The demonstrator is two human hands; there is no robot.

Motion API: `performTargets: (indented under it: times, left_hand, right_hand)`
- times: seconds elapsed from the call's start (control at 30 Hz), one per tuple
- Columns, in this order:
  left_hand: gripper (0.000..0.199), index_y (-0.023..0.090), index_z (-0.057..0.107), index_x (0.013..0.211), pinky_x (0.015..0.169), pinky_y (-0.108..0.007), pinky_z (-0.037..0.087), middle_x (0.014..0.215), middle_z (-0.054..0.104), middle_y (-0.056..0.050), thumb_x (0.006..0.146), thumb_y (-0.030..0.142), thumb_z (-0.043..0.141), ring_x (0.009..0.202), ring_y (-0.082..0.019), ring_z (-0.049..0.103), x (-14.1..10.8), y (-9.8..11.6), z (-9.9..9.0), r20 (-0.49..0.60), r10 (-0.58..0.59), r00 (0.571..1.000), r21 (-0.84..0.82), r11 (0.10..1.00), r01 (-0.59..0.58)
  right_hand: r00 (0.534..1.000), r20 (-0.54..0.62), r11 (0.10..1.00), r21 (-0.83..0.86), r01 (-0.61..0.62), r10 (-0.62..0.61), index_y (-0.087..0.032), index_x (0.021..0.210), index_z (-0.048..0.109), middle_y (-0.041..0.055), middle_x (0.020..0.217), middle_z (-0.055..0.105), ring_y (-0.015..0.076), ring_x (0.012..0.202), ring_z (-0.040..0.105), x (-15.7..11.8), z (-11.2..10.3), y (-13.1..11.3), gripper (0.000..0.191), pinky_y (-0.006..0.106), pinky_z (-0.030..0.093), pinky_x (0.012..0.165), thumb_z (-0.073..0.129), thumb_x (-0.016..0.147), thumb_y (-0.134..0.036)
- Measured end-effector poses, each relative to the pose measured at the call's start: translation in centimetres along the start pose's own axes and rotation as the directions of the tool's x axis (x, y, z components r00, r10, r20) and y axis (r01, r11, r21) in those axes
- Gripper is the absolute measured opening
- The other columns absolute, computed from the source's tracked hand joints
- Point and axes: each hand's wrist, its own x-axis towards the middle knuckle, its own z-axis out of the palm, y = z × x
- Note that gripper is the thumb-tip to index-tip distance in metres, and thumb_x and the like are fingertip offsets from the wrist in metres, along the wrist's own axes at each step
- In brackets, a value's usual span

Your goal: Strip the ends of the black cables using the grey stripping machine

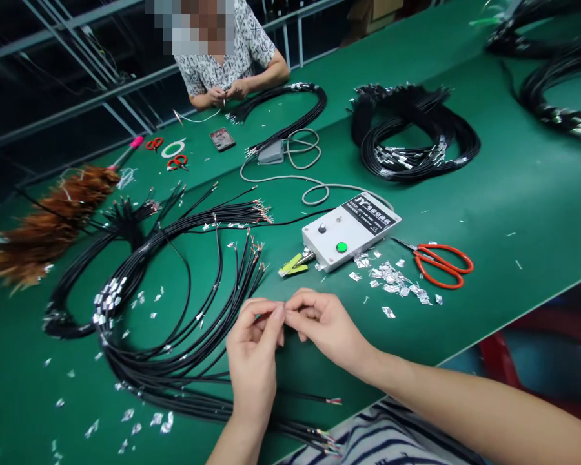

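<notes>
My left hand (255, 349) and my right hand (325, 323) meet fingertip to fingertip above the green table, just in front of a white control box (351, 230) with a green button. Both hands are closed in a pinch; whatever lies between the fingertips is too small or hidden to make out. Beside and under my left hand runs a looped bundle of black cables (140, 358) with stripped, coloured wire ends. A yellow-green clip-like piece (293, 265) sticks out of the box's near left end, just beyond my fingers.
Red-handled scissors (443, 265) and foil scraps (397, 278) lie right of the box. More coiled cables (407, 165) rest farther back. A feather duster (53, 219) is at the left. Across the green table (527, 213), a person (232, 58) holds something small in both hands.
</notes>
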Motion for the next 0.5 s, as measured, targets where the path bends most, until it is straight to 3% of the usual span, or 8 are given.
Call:
performTargets:
  times: [0.13, 0.3, 0.5]
  left_hand:
    - [0.018, 0.018, 0.069, 0.076, 0.051, -0.016, 0.044, 0.071, 0.060, 0.002, 0.077, 0.034, 0.077, 0.052, -0.005, 0.052, -0.06, 0.00, 0.20, -0.041, -0.041, 0.998, -0.081, 0.996, 0.037]
    - [0.027, 0.016, 0.068, 0.073, 0.056, -0.017, 0.047, 0.077, 0.063, 0.000, 0.071, 0.040, 0.081, 0.057, -0.007, 0.054, -0.12, -0.14, -0.16, -0.092, -0.073, 0.993, -0.095, 0.993, 0.064]
    - [0.027, 0.018, 0.068, 0.088, 0.054, -0.017, 0.045, 0.069, 0.059, 0.001, 0.076, 0.040, 0.078, 0.057, -0.007, 0.052, 0.07, 0.04, -0.65, 0.012, -0.157, 0.988, -0.097, 0.983, 0.157]
  right_hand:
    - [0.998, 0.060, 1.000, 0.014, 0.017, -0.018, -0.016, 0.073, 0.063, -0.0006, 0.063, 0.059, 0.0124, 0.057, 0.058, 0.15, 0.15, -0.09, 0.038, 0.023, 0.040, 0.050, 0.073, 0.076, -0.053]
    - [0.996, 0.087, 0.998, 0.069, 0.002, -0.008, -0.016, 0.072, 0.059, -0.0004, 0.059, 0.061, 0.0111, 0.055, 0.054, 0.28, 0.51, -0.11, 0.040, 0.023, 0.039, 0.053, 0.072, 0.078, -0.053]
    - [0.994, 0.108, 0.996, 0.080, -0.030, 0.021, -0.017, 0.074, 0.059, 0.0003, 0.059, 0.062, 0.0119, 0.055, 0.054, 0.35, 0.39, 0.13, 0.036, 0.025, 0.038, 0.055, 0.070, 0.079, -0.050]
